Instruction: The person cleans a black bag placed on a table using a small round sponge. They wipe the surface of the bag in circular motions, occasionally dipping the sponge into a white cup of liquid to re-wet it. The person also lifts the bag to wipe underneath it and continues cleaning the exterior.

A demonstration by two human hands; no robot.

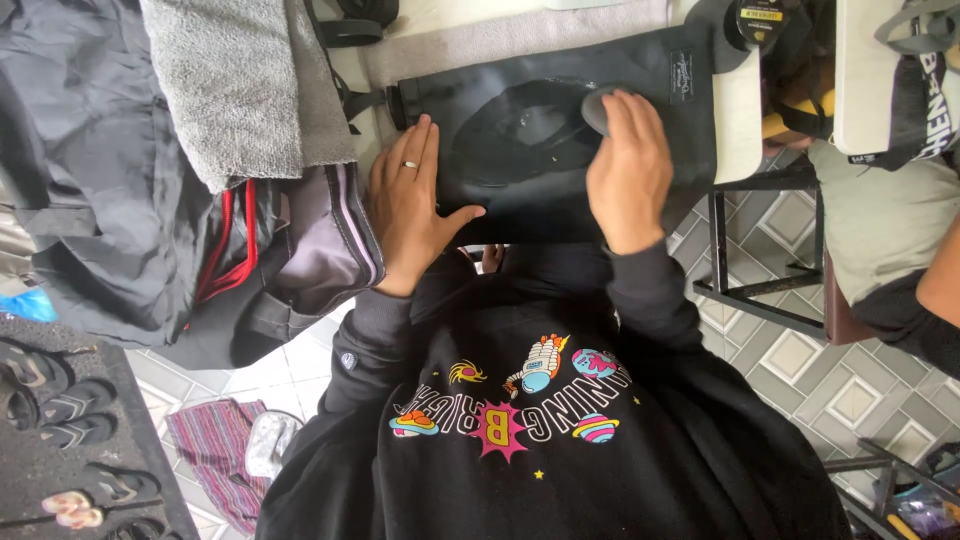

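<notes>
We are pressing a black glossy bag [560,150] flat on the padded worktable [480,40]: our left hand [410,205] lying spread on its near edge, our right hand [628,165] cupped over a grey rounded tool [597,108]. The material is looking limp, light and slick, best steadied by its edges. Grey towelling [230,90], tiled floor [800,350] and sandals [70,410] are flanking us

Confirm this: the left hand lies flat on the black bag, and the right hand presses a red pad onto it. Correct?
Not quite. The pad under the right hand is grey, not red, as the head view shows. The left hand does lie flat on the black bag.
</notes>
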